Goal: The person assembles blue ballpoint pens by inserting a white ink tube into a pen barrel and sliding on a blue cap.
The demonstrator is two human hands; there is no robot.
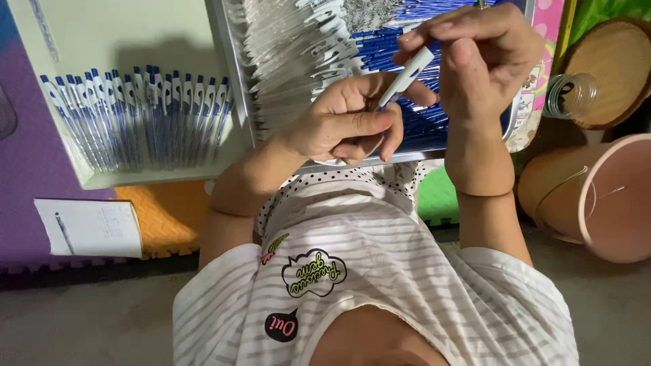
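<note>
Over a foam-mat floor [169, 217] and a metal tray [234, 74] of blue pen parts, both hands pinching one white-and-blue pen [405, 78]: left hand [346, 122] on its lower end, right hand [481, 57] on top.

You hold a white-and-blue pen [405, 78] above a silver tray [234, 68] of blue tubes [413, 122] and white caps [291, 54], wearing a grey-striped white shirt [380, 271], with purple [27, 163], orange [169, 213] and green [437, 196] mats around.
</note>
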